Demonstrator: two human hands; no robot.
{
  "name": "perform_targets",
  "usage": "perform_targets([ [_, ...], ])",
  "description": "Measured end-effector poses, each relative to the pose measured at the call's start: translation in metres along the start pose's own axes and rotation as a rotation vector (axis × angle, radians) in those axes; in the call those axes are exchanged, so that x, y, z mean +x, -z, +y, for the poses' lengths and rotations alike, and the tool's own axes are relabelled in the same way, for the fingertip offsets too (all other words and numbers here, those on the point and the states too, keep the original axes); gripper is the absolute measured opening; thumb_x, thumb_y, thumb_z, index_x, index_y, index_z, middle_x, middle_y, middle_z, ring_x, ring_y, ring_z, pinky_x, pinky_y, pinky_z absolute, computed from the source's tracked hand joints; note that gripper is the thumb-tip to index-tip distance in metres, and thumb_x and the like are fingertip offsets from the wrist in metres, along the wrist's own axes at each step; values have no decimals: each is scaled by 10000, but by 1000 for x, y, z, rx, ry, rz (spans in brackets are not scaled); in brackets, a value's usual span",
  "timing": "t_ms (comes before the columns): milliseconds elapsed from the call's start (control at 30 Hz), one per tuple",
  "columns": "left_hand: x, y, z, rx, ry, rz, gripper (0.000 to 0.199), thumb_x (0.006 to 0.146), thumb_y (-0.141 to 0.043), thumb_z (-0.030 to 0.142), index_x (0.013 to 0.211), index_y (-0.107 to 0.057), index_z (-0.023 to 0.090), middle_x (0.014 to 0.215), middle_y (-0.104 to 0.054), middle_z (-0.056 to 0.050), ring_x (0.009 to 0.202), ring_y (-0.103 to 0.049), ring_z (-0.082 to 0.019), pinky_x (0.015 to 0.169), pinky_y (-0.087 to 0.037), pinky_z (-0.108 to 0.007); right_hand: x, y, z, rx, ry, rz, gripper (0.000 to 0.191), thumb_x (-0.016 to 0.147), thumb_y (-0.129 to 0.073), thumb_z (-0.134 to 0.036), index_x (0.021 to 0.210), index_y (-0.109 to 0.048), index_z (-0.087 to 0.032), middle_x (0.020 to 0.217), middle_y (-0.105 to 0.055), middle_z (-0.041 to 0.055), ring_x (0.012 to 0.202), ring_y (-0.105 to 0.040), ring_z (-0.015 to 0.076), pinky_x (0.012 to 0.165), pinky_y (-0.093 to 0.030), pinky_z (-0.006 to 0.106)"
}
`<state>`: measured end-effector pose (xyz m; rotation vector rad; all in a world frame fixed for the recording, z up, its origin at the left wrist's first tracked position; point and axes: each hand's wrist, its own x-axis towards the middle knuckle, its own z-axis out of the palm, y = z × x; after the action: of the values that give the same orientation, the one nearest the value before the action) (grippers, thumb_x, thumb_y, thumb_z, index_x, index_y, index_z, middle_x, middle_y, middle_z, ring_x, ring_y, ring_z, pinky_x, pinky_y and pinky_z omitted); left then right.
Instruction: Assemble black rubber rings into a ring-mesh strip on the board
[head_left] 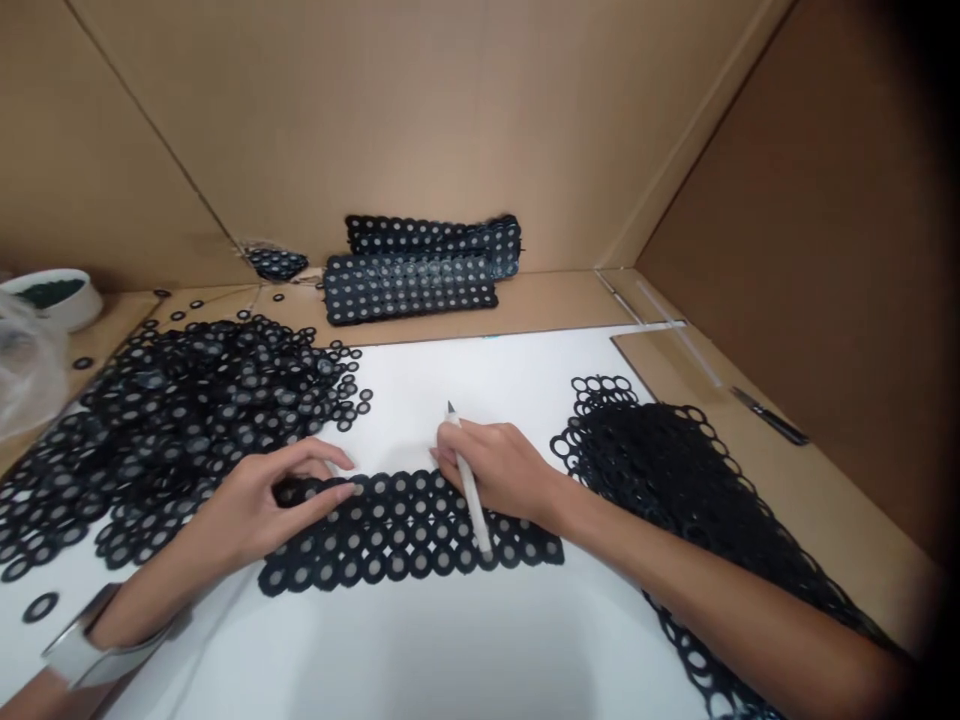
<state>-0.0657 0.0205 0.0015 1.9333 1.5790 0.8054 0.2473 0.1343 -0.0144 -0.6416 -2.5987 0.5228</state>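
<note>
A black strip (397,538) made of rows of joined rings with grey centres lies flat on the white board (420,640). My left hand (292,495) rests at the strip's upper left, thumb and index finger apart, touching its edge; the other fingers are partly hidden. Above the strip's right half, my right hand (495,465) is closed around a white pen-like tool (472,500). The tool's dark pointed tip faces up and away, and its rear end lies over the strip's lower rows.
Loose black rings (202,400) are heaped at left. Black ring netting (660,460) lies at right, partly under my forearm. Finished-looking strips (412,285) lean at the back cardboard wall. A white bowl (71,300), plastic bag (30,360) and knife (770,415) sit at the sides.
</note>
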Motion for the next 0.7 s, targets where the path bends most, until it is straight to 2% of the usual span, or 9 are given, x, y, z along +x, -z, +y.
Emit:
perform_targets([
  [133,-3,-3,-1,7,45,1,215,978,-763,446,1084,-792,261,954,-827,-2,808,-777,-187,802,-609,-247,1,0,-1,27,-18,13,99,1014,-548,-169,940,-516,-228,853,-684,5,652,-557,147,588,-301,302],
  [233,-7,-5,3,-3,112,53,211,971,-753,467,1035,-821,278,964,-838,-4,810,-789,-200,804,-617,-239,1,0,-2,62,-41,10,100,1016,-546,-166,946,-516,-231,852,-694,9,665,-591,156,590,-329,304],
  [400,-8,-5,12,-81,260,111,178,879,-840,490,954,-876,333,913,-851,-16,785,-797,-248,797,-634,-257,0,3,0,143,-74,-28,95,1028,-554,-179,965,-516,-239,829,-676,5,649,-587,158,567,-346,308],
  [533,-8,-5,19,-185,409,186,238,842,-850,559,949,-884,349,877,-841,-23,811,-781,-288,813,-631,-307,0,3,2,157,-85,-68,99,1030,-560,-178,972,-516,-245,818,-673,5,634,-569,162,557,-345,321],
  [700,-11,2,30,-222,473,176,247,876,-813,582,986,-842,362,778,-800,2,746,-743,-256,749,-591,-300,-1,3,0,124,-98,-51,126,1015,-559,-143,957,-508,-243,817,-669,3,631,-547,159,564,-325,321],
])
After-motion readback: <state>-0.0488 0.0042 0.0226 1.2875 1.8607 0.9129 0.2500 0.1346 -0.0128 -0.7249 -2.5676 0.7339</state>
